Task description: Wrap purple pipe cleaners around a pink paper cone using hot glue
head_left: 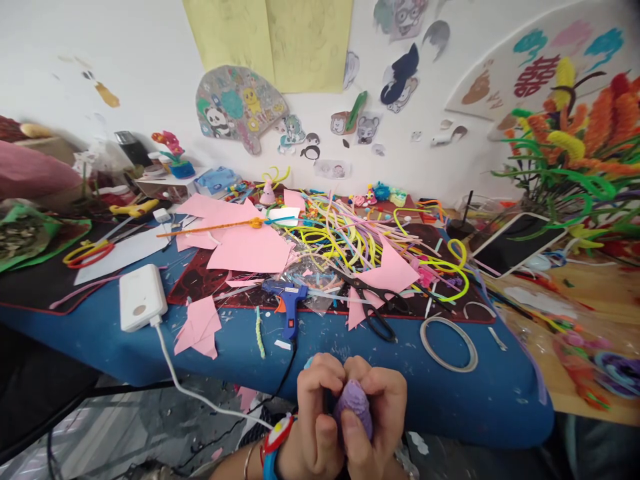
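Observation:
Close to the table's front edge, my left hand (317, 417) and my right hand (380, 417) are together with fingers curled in. Between them is a small purple cone-shaped piece (354, 403) that looks wound from fuzzy pipe cleaner. My right thumb presses its near side, and my left fingers close on it from the left. My hands hide its lower part. Beyond them lie a blue hot glue gun (291, 313), black-handled scissors (375, 313) and a short pale green twisted strip (260, 333).
Pink paper sheets (250, 250) and a heap of pipe cleaners (345, 230) cover the dark mat. A tape ring (449, 345) lies at right. A white power bank (143, 298) trails a cable towards my left wrist. A tablet (517, 243) leans near fuzzy flowers (600, 127).

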Demonstrator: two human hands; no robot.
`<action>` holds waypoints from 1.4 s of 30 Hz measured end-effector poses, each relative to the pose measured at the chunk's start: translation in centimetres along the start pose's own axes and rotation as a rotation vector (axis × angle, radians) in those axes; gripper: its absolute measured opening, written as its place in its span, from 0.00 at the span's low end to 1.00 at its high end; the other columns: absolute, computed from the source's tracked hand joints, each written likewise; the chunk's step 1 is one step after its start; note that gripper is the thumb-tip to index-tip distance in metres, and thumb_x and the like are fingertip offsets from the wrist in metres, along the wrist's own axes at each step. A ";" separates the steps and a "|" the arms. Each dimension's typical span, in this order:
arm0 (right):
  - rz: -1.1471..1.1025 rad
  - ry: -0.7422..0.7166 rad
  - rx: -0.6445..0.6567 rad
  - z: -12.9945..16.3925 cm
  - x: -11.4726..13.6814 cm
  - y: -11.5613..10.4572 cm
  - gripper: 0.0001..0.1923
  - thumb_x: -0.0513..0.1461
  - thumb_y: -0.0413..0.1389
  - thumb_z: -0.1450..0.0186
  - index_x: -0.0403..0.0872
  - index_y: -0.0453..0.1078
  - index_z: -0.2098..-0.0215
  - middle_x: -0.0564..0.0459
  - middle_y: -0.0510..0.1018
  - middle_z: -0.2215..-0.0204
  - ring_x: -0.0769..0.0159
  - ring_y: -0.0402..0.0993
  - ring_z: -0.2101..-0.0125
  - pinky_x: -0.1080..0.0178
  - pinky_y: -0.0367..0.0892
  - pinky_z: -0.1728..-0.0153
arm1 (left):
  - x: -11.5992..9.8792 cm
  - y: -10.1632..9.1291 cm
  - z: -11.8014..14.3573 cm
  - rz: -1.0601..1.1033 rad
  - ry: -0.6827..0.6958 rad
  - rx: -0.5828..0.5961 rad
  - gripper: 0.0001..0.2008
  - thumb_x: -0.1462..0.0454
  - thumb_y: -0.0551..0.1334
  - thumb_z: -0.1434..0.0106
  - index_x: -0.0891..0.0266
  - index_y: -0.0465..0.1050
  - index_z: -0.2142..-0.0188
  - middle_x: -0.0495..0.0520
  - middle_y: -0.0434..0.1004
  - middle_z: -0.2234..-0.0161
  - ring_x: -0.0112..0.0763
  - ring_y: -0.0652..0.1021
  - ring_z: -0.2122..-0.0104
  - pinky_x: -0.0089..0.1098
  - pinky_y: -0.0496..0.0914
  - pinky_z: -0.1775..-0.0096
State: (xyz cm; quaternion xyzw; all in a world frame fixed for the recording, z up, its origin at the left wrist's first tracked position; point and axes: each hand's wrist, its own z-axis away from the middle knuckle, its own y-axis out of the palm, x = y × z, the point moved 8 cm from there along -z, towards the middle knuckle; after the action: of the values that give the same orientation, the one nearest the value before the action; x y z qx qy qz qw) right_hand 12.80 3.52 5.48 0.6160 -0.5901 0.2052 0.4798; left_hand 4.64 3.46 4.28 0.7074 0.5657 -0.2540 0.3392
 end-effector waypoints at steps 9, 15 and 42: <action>0.150 -0.234 0.071 -1.6 0.8 -1.1 0.07 0.46 0.54 0.26 0.52 0.66 0.57 0.55 0.72 0.68 0.65 0.70 0.69 0.63 0.71 0.69 | -1.2 -0.6 -1.4 -0.366 -0.122 0.127 0.15 0.57 0.47 0.23 0.55 0.67 0.45 0.56 0.65 0.55 0.39 0.69 0.53 0.37 0.68 0.52; 0.248 -0.213 0.099 -1.9 0.7 -1.9 0.11 0.49 0.58 0.28 0.51 0.72 0.56 0.49 0.76 0.61 0.59 0.75 0.59 0.58 0.75 0.62 | -1.2 -1.1 -1.6 -0.332 -0.053 0.019 0.11 0.58 0.52 0.24 0.57 0.67 0.48 0.57 0.70 0.56 0.38 0.73 0.55 0.36 0.71 0.54; 0.278 -0.269 0.220 -3.3 3.2 -1.8 0.06 0.35 0.59 0.30 0.50 0.78 0.57 0.51 0.81 0.68 0.61 0.79 0.66 0.60 0.79 0.68 | -2.4 -1.7 -2.5 -0.479 0.082 0.151 0.11 0.62 0.57 0.26 0.61 0.70 0.47 0.58 0.72 0.57 0.36 0.76 0.58 0.34 0.75 0.58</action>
State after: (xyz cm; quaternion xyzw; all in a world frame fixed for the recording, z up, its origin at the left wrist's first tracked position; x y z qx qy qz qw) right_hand 16.16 4.31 8.96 0.5992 -0.7021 0.2482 0.2938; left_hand 2.33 4.11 7.37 0.5861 0.7099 -0.3398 0.1924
